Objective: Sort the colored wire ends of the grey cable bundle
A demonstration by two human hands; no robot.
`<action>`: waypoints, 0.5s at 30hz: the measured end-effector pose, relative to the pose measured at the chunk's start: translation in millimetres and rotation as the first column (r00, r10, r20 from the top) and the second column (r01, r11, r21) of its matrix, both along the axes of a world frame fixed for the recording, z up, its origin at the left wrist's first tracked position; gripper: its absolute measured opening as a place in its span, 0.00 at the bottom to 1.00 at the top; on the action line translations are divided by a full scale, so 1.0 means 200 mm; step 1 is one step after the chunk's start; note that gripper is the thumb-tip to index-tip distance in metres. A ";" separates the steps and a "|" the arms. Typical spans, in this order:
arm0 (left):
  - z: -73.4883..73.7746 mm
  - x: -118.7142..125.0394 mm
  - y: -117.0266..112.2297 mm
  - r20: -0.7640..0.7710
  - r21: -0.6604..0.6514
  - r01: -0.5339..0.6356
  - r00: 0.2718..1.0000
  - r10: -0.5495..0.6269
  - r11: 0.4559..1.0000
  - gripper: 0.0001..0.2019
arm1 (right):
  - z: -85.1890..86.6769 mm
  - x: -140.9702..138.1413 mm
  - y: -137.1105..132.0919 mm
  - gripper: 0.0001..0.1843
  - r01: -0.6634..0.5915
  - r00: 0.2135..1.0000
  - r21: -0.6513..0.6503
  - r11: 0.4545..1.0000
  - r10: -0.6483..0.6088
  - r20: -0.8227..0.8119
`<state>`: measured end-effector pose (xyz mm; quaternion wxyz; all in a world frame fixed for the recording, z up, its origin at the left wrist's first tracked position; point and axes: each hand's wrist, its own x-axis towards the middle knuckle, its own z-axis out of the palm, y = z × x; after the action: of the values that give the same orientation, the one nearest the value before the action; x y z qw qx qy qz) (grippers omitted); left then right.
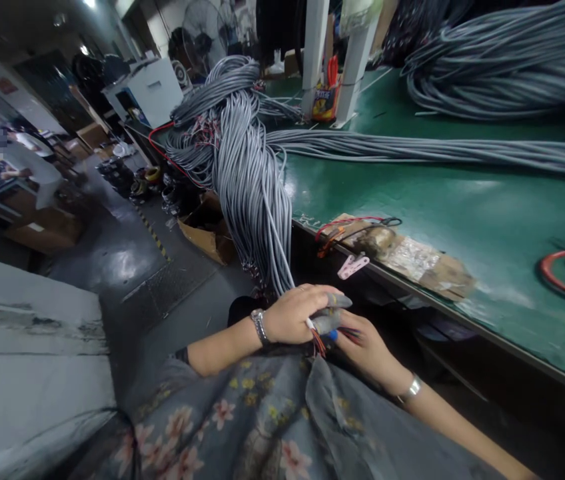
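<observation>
Fingers point(338, 301) of the left hand point(295, 313), in grey covers point(327, 321), are closed on wires point(318, 343) at the frame's lower centre; thumb and fingers of the right hand point(372, 350) appear closed on more of them, their tips partly hidden. A light, steady pinch near the white end point(310, 324) should serve best, with the strands kept fanned so none cross. The left-hand wires point down the frame, long axis near vertical; the others run more sideways.
</observation>
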<state>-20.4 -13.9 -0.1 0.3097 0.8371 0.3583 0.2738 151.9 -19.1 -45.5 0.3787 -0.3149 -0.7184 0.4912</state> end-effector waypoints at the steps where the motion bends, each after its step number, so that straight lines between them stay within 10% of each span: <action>1: -0.01 0.01 0.01 -0.058 -0.005 0.012 0.998 -0.012 1.000 0.18 | 0.01 0.01 0.00 0.18 0.010 1.000 -0.043 0.999 -0.011 -0.013; 7: -0.02 0.02 0.01 -0.281 -0.067 -0.088 0.958 0.065 0.994 0.25 | 0.06 0.05 0.01 0.23 -0.009 0.994 -0.413 0.911 -0.036 -0.101; 15: -0.04 -0.01 0.00 -0.191 -0.217 -0.326 0.938 0.288 0.920 0.22 | 0.09 0.03 0.03 0.25 0.077 0.942 -0.681 0.728 -0.277 -0.190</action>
<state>-22.7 -13.7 -7.9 0.3350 0.7444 0.5395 0.2065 158.1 -12.9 -27.0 0.3840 -0.4243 -0.4019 0.7148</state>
